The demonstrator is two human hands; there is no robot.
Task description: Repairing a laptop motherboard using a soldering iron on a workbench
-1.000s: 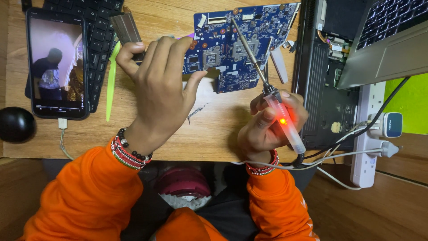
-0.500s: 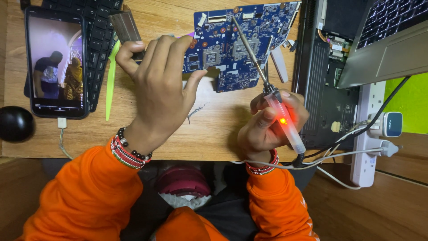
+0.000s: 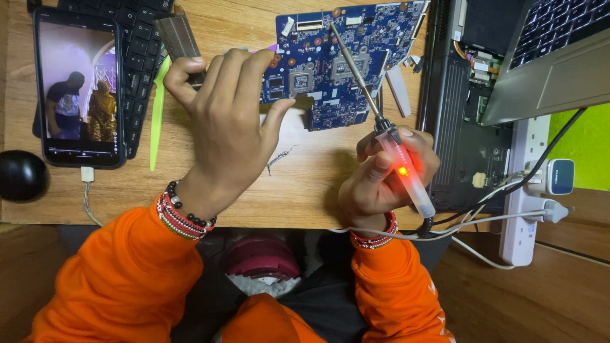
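Orange sleeves lead up to both hands over the wooden worktop. The right hand is closed around a soldering iron with a red light, tip resting on the blue circuit board. The left hand pinches something small, perhaps solder wire, at the board's left edge. Farther left lies a phone.

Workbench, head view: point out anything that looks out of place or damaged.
The laptop lies opened up, its insides bare beside the loose blue circuit board. A tangled scrap of thin wire lies on the wooden table. The right hand holds a lit soldering iron.
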